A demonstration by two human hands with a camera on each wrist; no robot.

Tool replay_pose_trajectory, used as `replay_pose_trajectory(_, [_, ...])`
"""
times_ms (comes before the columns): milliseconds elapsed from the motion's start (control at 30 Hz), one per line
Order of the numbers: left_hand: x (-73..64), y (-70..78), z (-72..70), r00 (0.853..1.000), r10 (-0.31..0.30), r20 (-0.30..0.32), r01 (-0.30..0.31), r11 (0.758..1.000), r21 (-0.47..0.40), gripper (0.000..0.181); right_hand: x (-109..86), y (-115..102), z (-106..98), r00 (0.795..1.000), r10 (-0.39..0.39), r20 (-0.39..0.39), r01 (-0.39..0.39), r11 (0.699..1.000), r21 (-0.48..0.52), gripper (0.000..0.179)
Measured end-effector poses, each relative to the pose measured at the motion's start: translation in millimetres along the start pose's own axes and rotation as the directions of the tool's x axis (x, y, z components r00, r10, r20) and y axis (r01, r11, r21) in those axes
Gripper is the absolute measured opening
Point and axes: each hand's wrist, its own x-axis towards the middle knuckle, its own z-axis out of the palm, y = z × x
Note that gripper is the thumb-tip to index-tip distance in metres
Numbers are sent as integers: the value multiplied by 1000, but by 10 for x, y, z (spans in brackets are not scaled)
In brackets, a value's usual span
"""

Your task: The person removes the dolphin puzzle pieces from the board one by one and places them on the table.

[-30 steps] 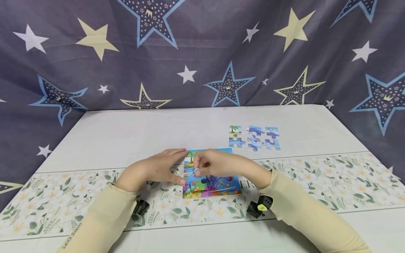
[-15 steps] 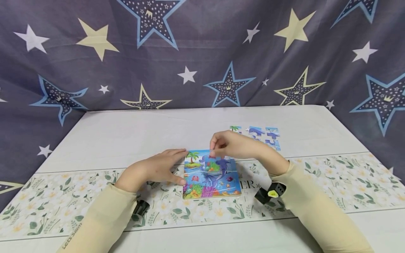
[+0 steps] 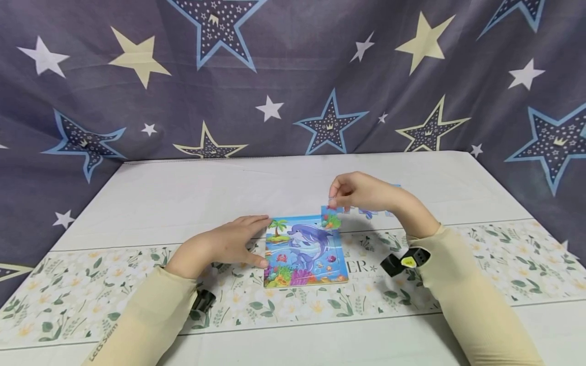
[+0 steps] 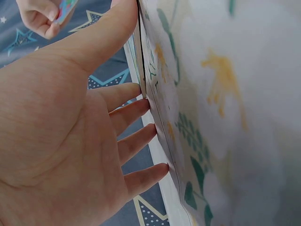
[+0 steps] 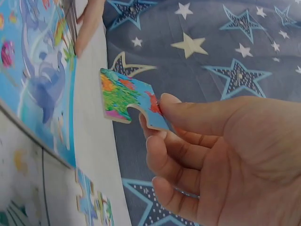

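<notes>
A puzzle board printed with dolphins, a palm tree and coral lies on the table. Its left side is bordered by my left hand, thumb and fingers spread at the edge; in the left wrist view the fingertips rest on the table. Over the board's far right corner, my right hand pinches a puzzle piece between thumb and fingers. Green, orange and red coral on blue shows on that piece, which is raised and tilted. Other puzzle pieces lie behind the right hand, mostly hidden by it.
A white table carries a floral band across its middle. Behind it hangs a dark curtain with stars. A black wrist device sits under the right forearm, another device at the left wrist.
My right hand has moved from over the board to the far right with the pinched piece, uncovering the dolphins and now covering most of the loose pieces. The left hand has stayed put.
</notes>
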Motion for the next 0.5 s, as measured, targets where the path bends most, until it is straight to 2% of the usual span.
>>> replay_pose_trajectory(333, [4, -9, 10, 1000, 10, -1, -10, 1000, 0, 101, -65, 203, -173, 1000, 10, 20, -10, 1000, -2, 10])
replay_pose_trajectory(500, [6, -12, 17, 1000, 14, -4, -14, 1000, 0, 101, -80, 298, -221, 997, 60, 39, -61, 998, 4, 12])
